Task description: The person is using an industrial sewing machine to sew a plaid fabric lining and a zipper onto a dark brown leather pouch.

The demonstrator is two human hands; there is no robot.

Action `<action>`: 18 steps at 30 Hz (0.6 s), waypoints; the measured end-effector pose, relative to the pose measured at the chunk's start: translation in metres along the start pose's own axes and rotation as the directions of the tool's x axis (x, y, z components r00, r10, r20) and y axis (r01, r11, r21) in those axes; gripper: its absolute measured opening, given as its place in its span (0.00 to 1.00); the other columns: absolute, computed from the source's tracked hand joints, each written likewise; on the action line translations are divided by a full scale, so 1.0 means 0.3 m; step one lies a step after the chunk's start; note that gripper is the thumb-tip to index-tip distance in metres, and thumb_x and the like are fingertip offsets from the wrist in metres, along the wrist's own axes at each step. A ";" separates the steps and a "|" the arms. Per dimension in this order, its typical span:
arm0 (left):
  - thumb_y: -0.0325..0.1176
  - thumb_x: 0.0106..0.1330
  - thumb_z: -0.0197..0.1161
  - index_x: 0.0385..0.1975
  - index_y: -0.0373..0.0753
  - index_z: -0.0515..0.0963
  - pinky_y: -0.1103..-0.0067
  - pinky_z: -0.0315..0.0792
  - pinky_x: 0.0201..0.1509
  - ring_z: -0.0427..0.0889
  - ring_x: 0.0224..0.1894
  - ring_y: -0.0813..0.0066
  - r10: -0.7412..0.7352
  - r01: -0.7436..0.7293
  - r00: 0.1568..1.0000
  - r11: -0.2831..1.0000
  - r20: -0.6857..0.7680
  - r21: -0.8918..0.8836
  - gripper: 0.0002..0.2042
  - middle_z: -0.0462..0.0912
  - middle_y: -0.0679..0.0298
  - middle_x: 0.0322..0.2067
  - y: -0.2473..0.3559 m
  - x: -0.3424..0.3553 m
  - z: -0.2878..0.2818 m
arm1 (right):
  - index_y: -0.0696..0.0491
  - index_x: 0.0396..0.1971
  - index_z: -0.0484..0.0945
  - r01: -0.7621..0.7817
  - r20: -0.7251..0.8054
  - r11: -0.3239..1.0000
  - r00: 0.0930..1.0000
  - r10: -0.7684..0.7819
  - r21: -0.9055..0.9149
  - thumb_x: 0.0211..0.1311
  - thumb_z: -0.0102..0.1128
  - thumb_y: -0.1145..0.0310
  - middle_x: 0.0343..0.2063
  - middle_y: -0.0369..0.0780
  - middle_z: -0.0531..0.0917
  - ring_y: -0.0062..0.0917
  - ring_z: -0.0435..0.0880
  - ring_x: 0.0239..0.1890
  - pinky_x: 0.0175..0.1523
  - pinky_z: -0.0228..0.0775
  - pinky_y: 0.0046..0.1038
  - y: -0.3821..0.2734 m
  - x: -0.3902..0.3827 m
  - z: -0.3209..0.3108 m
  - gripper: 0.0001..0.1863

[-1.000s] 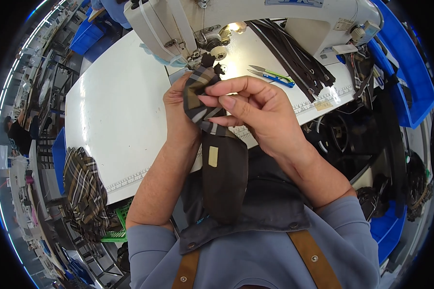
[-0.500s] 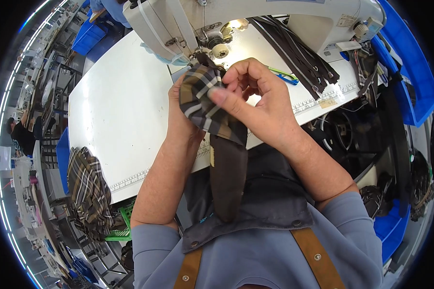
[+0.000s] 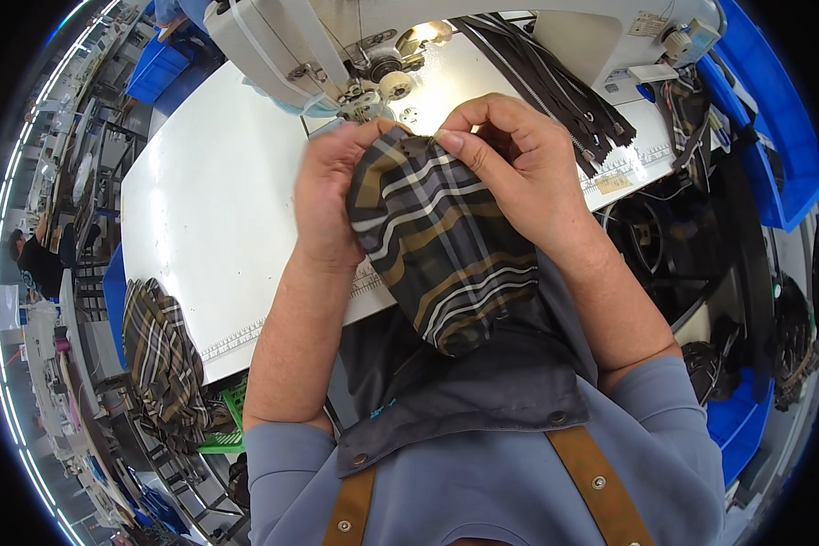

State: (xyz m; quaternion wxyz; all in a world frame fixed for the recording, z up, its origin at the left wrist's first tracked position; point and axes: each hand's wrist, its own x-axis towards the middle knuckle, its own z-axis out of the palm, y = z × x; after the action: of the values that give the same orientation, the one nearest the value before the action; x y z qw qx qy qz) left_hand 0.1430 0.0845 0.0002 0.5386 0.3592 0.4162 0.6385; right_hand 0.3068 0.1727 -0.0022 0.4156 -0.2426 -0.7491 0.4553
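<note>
A plaid fabric piece (image 3: 446, 237) in brown, black and white hangs from both my hands, its lower end over my dark apron (image 3: 464, 400). My left hand (image 3: 337, 187), slightly blurred, grips the upper left edge of the cloth. With thumb and forefinger my right hand (image 3: 519, 159) pinches the top edge on the right. Just beyond my fingers stands the sewing machine's needle area (image 3: 369, 100); the cloth is apart from it, on my side. The underside of the fabric is hidden.
Dark zippers (image 3: 555, 100) lie on the white table (image 3: 209, 218) under the machine arm. More plaid cloth (image 3: 159, 355) hangs at the table's left edge, above a green basket (image 3: 227, 423). Blue bins (image 3: 792, 136) stand at the right.
The plaid piece has been turned and spread out, so its broad patterned face shows and the dark strip below it no longer does. My right hand has moved slightly up and right.
</note>
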 end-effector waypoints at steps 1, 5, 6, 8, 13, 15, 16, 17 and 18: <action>0.53 0.70 0.43 0.41 0.33 0.77 0.80 0.76 0.43 0.81 0.36 0.74 -0.011 0.005 0.999 0.990 -0.042 -0.141 0.26 0.82 0.62 0.36 0.007 -0.014 0.010 | 0.58 0.33 0.81 0.052 -0.032 0.999 0.998 -0.053 -0.006 0.57 0.65 0.72 0.28 0.40 0.82 0.21 0.81 0.30 0.35 0.72 0.24 0.003 0.000 -0.002 0.06; 0.48 0.64 0.60 0.44 0.33 0.78 0.83 0.74 0.43 0.80 0.36 0.79 0.083 -0.080 0.996 0.994 -0.031 0.077 0.22 0.83 0.64 0.37 0.007 -0.012 0.027 | 0.58 0.33 0.82 0.073 -0.099 0.997 0.992 -0.076 -0.034 0.56 0.66 0.74 0.29 0.40 0.82 0.21 0.80 0.29 0.36 0.72 0.24 0.028 0.014 -0.009 0.06; 0.42 0.60 0.69 0.44 0.34 0.78 0.84 0.73 0.43 0.79 0.35 0.81 0.130 -0.099 0.990 0.921 -0.056 0.378 0.20 0.83 0.66 0.36 0.001 -0.010 0.027 | 0.57 0.34 0.83 0.101 -0.093 0.994 0.990 -0.106 -0.051 0.56 0.66 0.73 0.29 0.40 0.82 0.21 0.80 0.29 0.36 0.72 0.24 0.032 0.014 -0.012 0.06; 0.31 0.52 0.76 0.42 0.34 0.80 0.86 0.72 0.41 0.77 0.34 0.86 0.102 -0.055 0.989 0.923 -0.107 0.380 0.18 0.83 0.69 0.32 -0.006 -0.002 0.017 | 0.57 0.34 0.83 0.126 -0.086 0.990 0.988 -0.131 -0.067 0.56 0.66 0.73 0.29 0.39 0.82 0.22 0.80 0.29 0.36 0.72 0.24 0.033 0.013 -0.019 0.07; 0.29 0.58 0.72 0.37 0.33 0.83 0.88 0.72 0.39 0.78 0.33 0.87 0.176 -0.109 0.970 0.932 -0.168 0.345 0.10 0.84 0.68 0.30 -0.014 -0.010 0.011 | 0.56 0.34 0.84 0.093 0.066 0.993 0.994 -0.088 -0.078 0.57 0.66 0.71 0.29 0.39 0.82 0.23 0.80 0.28 0.33 0.72 0.25 0.014 0.018 -0.048 0.07; 0.30 0.57 0.72 0.37 0.33 0.83 0.87 0.72 0.38 0.78 0.32 0.87 0.181 -0.102 0.966 0.923 -0.185 0.370 0.10 0.84 0.68 0.30 -0.014 -0.016 0.017 | 0.57 0.33 0.84 0.097 0.091 0.991 0.992 -0.088 -0.095 0.58 0.65 0.70 0.28 0.39 0.82 0.22 0.80 0.27 0.32 0.72 0.25 0.008 0.023 -0.053 0.06; 0.30 0.57 0.72 0.37 0.33 0.83 0.87 0.72 0.38 0.78 0.31 0.87 0.196 -0.112 0.962 0.918 -0.189 0.380 0.11 0.84 0.67 0.30 -0.014 -0.017 0.020 | 0.57 0.32 0.84 0.079 0.119 0.990 0.991 -0.065 -0.114 0.58 0.65 0.69 0.27 0.39 0.83 0.22 0.80 0.27 0.31 0.72 0.25 0.006 0.025 -0.053 0.07; 0.30 0.57 0.72 0.37 0.33 0.83 0.87 0.72 0.38 0.78 0.31 0.87 0.187 -0.096 0.962 0.914 -0.199 0.395 0.11 0.84 0.67 0.30 -0.013 -0.017 0.023 | 0.57 0.32 0.84 0.101 0.115 0.989 0.989 -0.088 -0.109 0.58 0.65 0.69 0.27 0.39 0.83 0.22 0.80 0.27 0.31 0.72 0.25 0.004 0.023 -0.056 0.07; 0.30 0.57 0.72 0.37 0.33 0.83 0.87 0.72 0.37 0.78 0.31 0.87 0.220 -0.122 0.956 0.901 -0.195 0.417 0.11 0.84 0.68 0.29 -0.012 -0.018 0.025 | 0.57 0.32 0.82 0.093 0.134 0.984 0.988 -0.073 -0.149 0.60 0.63 0.69 0.27 0.35 0.81 0.18 0.77 0.28 0.32 0.69 0.21 0.002 0.021 -0.059 0.07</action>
State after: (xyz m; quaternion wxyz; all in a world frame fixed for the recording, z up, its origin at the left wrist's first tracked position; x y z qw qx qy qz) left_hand 0.1520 0.0806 -0.0001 0.3416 0.4180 0.5658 0.6233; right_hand 0.3181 0.1861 0.0041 0.3653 -0.2127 -0.8168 0.3926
